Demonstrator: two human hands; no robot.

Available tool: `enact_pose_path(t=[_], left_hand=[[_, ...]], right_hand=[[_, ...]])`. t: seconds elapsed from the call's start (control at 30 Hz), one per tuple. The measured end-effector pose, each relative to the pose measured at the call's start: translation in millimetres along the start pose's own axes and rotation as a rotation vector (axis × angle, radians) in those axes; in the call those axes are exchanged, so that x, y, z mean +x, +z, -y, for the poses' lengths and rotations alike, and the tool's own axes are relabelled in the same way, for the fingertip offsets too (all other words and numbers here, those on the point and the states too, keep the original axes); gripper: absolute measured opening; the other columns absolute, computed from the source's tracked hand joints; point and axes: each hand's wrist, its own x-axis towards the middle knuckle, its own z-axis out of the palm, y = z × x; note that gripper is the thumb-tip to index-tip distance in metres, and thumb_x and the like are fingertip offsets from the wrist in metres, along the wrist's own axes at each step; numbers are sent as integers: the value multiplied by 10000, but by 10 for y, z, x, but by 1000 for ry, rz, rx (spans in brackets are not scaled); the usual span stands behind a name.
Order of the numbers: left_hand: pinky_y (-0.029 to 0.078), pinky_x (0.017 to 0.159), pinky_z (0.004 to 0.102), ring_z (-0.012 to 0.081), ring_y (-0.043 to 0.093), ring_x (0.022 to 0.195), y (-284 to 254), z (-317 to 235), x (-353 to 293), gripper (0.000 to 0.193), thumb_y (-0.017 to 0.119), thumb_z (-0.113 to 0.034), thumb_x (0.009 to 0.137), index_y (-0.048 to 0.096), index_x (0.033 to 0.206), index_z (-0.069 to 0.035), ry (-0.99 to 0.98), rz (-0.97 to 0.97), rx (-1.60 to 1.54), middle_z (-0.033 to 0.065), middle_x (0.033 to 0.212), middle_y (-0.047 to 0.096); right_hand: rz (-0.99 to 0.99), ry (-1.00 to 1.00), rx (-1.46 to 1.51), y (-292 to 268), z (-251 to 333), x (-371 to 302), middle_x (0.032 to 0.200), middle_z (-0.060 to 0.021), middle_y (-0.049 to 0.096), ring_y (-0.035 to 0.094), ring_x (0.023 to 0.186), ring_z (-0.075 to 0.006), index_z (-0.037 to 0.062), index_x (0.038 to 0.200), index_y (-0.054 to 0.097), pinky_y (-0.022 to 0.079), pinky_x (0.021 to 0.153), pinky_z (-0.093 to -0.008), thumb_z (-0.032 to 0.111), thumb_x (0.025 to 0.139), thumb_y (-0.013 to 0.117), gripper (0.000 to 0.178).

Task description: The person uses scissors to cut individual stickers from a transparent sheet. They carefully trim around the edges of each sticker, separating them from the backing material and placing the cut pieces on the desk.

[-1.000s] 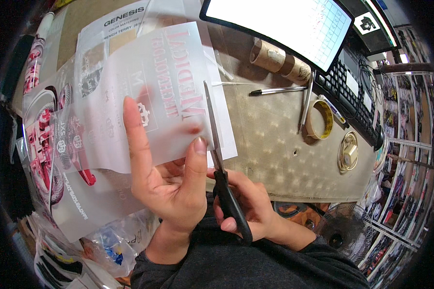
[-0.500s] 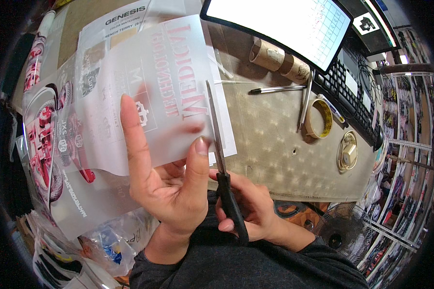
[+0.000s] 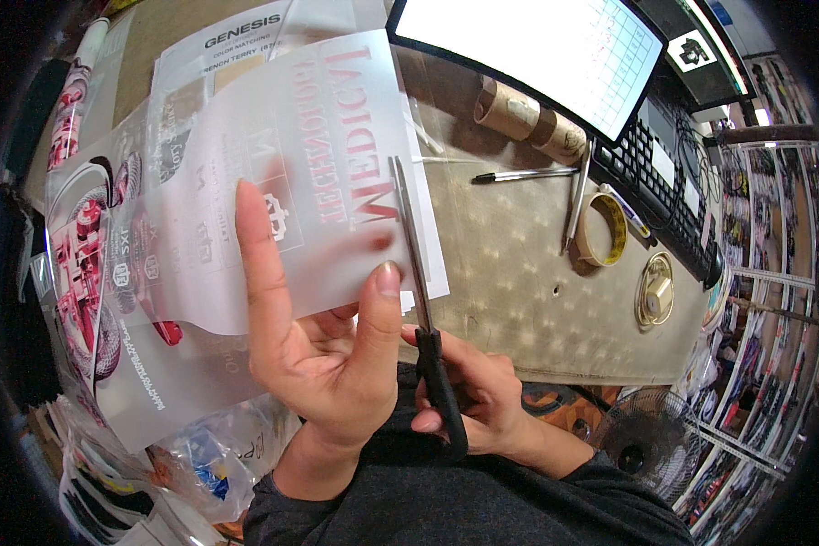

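My left hand (image 3: 332,369) pinches a translucent film sheet (image 3: 341,100) with reversed red lettering near its lower right corner. The thumb lies on top, the index finger stretches upward, and other fingers show blurred through the sheet. My right hand (image 3: 487,391) grips black-handled scissors (image 3: 441,387), their blades pointing up along the film's right edge. The blade tips sit close together; whether the film is between them is hard to tell. Left of the hands spreads a clear film with a red and grey motorcycle-like graphic (image 3: 86,282).
Printed paper (image 3: 237,41) lies behind the film. On the padded-looking table (image 3: 519,309) are cardboard tubes (image 3: 505,107), a pen (image 3: 523,175), a tape roll (image 3: 602,232) and a coiled-cord adapter (image 3: 657,291). A monitor (image 3: 528,55) and keyboard (image 3: 655,168) stand beyond. A fan (image 3: 642,437) is lower right.
Both hands, the film and the scissors sit slightly farther right in the picture. Two blade tips now show side by side where one stood out before. Both grips stay the same.
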Motion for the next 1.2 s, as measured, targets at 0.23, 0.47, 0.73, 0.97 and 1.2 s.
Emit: enact_pose_path(t=[0.23, 0.47, 0.73, 0.97, 1.2], left_hand=[[474, 792, 228, 198, 577, 974, -35, 3, 4, 738, 560, 77, 797, 185, 1430, 18, -15, 26, 68, 217, 1180, 536], [462, 823, 250, 217, 578, 984, -56, 9, 8, 742, 558, 68, 799, 170, 1430, 27, 21, 49, 95, 232, 1239, 497], [520, 777, 285, 249, 575, 1021, -68, -65, -67, 779, 544, 131, 778, 91, 1410, 89, -96, 105, 61, 258, 1438, 240], [524, 769, 285, 241, 576, 1019, -83, -103, -67, 777, 546, 126, 782, 91, 1410, 88, -116, 116, 92, 254, 1443, 232], [535, 753, 286, 235, 586, 1002, -85, -73, -86, 769, 556, 108, 792, 95, 1407, 91, -133, 116, 81, 263, 1439, 233]], right_hand=[[3, 42, -11, -14, 12, 6, 600, -13, 563, 541, 535, -65, -46, 1308, 413, 383, 476, -193, 259, 741, 773, 738], [-22, 39, -45, 6, 21, -18, 668, -51, 564, 544, 552, -89, -49, 1281, 432, 405, 496, -213, 203, 724, 786, 706], [-65, 96, 51, 8, 48, 34, 643, 0, 478, 439, 544, -59, -23, 1297, 431, 356, 480, -205, 201, 734, 782, 701], [-87, 80, 54, 26, 94, 99, 653, 8, 483, 461, 582, -52, -22, 1295, 435, 372, 504, -205, 203, 736, 781, 695], [-78, 144, 27, 2, 108, 88, 689, 2, 498, 461, 607, -50, -27, 1297, 432, 379, 520, -207, 194, 743, 776, 689]])
